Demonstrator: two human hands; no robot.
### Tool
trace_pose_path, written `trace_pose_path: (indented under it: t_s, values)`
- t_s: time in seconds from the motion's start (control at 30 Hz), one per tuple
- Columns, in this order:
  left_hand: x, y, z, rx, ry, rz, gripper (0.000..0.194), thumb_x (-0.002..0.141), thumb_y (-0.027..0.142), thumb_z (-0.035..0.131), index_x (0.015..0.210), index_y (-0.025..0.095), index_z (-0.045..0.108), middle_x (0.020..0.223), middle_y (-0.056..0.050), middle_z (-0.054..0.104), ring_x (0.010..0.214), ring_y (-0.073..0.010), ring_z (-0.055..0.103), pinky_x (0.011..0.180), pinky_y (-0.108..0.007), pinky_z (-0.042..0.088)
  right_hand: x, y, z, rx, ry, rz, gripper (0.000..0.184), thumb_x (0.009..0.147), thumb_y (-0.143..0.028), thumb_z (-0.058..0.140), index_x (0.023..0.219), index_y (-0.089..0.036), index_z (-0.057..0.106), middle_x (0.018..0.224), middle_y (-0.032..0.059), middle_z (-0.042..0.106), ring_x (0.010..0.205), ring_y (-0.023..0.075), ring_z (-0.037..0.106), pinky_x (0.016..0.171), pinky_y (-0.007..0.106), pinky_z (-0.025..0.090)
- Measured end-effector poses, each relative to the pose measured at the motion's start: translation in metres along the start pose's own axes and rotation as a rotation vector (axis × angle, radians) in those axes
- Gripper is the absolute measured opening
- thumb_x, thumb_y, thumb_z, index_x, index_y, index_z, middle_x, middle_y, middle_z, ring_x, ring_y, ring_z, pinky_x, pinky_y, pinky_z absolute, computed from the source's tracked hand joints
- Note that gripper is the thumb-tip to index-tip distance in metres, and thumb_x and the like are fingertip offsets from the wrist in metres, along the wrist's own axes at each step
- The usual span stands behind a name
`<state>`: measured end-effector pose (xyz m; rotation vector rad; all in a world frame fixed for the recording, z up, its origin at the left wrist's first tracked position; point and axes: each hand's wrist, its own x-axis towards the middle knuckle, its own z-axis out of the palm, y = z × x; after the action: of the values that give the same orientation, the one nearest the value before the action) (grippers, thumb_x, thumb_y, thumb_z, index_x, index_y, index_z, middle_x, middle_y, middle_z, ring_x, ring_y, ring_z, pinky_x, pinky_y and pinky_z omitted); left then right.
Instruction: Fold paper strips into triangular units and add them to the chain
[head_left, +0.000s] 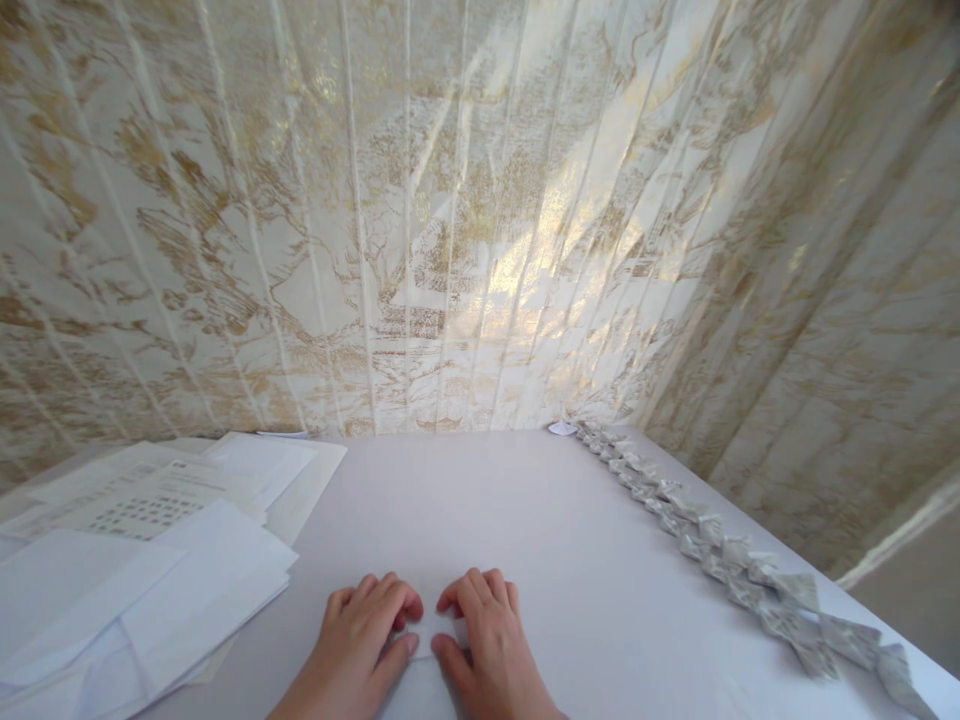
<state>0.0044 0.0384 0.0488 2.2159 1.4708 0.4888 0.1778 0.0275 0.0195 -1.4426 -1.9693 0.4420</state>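
Note:
A white sheet of paper (424, 640) lies at the near edge of the white table, hard to tell from the tabletop. My left hand (367, 640) bends its fingers and thumb onto the sheet's left part. From the right side, my right hand (486, 632) grips it in the same way, thumb near and fingertips at the far side. A narrow strip of paper with a crosswise fold line shows between the two hands. The rest of the sheet is hidden under my palms or runs out of the bottom of the view.
Loose papers (217, 560), some printed, are heaped on the left of the table (465, 500). Along the right edge runs a row of folded grey paper pieces (705, 545). A small white scrap (562, 428) lies by the patterned wall covering (420, 250).

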Motion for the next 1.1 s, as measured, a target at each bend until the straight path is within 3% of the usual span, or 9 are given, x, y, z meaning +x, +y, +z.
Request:
trace_pose_path:
  t_s: [0.17, 0.67, 0.93, 1.1]
  values:
    - [0.001, 0.002, 0.007, 0.091, 0.031, -0.003, 0.014, 0.072, 0.012, 0.053, 0.081, 0.023, 0.057, 0.09, 0.001, 0.065, 0.093, -0.0204, 0.057, 0.084, -0.036, 0.034, 0.001, 0.004, 0.001, 0.042, -0.025, -0.004, 0.034, 0.067, 0.004, 0.063, 0.087, -0.023, 0.057, 0.09, 0.0002, 0.061, 0.09, 0.0222, 0.051, 0.081, 0.034, 0.039]
    - [0.003, 0.003, 0.016, 0.139, 0.115, 0.111, 0.018, 0.084, 0.008, 0.046, 0.073, 0.021, 0.051, 0.077, 0.002, 0.061, 0.08, -0.0192, 0.056, 0.082, -0.039, 0.032, 0.009, -0.005, -0.013, -0.058, -0.072, -0.023, 0.029, 0.076, 0.009, 0.059, 0.078, -0.019, 0.062, 0.081, -0.0008, 0.066, 0.081, 0.0181, 0.056, 0.079, 0.03, 0.04]
    - [0.005, -0.004, 0.023, 0.141, 0.109, 0.12, 0.019, 0.088, 0.01, 0.043, 0.079, 0.021, 0.055, 0.08, 0.0, 0.062, 0.081, -0.0212, 0.057, 0.084, -0.042, 0.032, 0.008, -0.002, -0.009, -0.078, -0.058, -0.028, 0.029, 0.077, 0.009, 0.057, 0.078, -0.02, 0.062, 0.082, -0.0004, 0.066, 0.081, 0.0186, 0.055, 0.08, 0.03, 0.04]
    - [0.004, -0.004, 0.025, 0.094, 0.112, 0.131, 0.022, 0.089, 0.01, 0.041, 0.084, 0.023, 0.058, 0.087, 0.001, 0.063, 0.088, -0.0203, 0.057, 0.081, -0.038, 0.034, 0.006, -0.002, -0.006, -0.104, -0.054, -0.032, 0.025, 0.08, 0.007, 0.057, 0.08, -0.019, 0.061, 0.084, 0.0007, 0.066, 0.082, 0.0198, 0.054, 0.078, 0.032, 0.038]
